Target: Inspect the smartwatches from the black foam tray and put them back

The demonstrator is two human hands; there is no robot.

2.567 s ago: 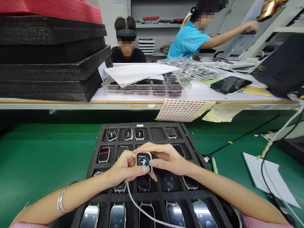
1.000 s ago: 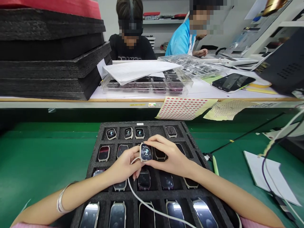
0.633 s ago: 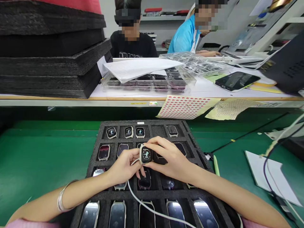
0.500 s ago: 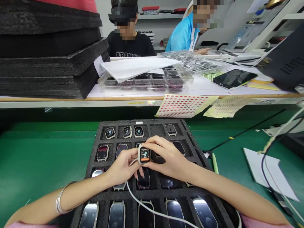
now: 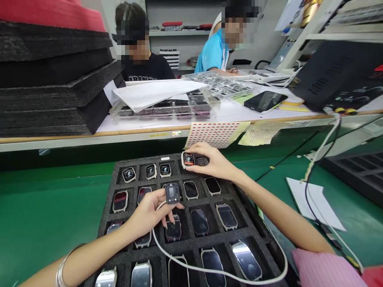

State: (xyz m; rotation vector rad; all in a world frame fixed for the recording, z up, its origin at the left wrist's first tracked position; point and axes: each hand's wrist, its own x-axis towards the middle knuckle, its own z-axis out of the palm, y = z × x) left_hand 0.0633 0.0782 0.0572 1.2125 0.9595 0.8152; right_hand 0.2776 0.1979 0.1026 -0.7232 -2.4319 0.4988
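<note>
The left hand point(image 5: 152, 210) pinched a black block point(image 5: 172, 193); the right hand point(image 5: 216, 161) pinched a watch point(image 5: 188, 159) over the tray's point(image 5: 194, 242) back row.

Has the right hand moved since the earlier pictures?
Yes: against the tray, the right hand, holding a watch, has moved forward and slightly right, to the far row.

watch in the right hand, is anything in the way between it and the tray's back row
Nothing visible stands between the watch and the back row of the tray. The black puck in the left hand is nearer the camera, and the cable crosses the front row. The right hand hides part of the back row.
</note>
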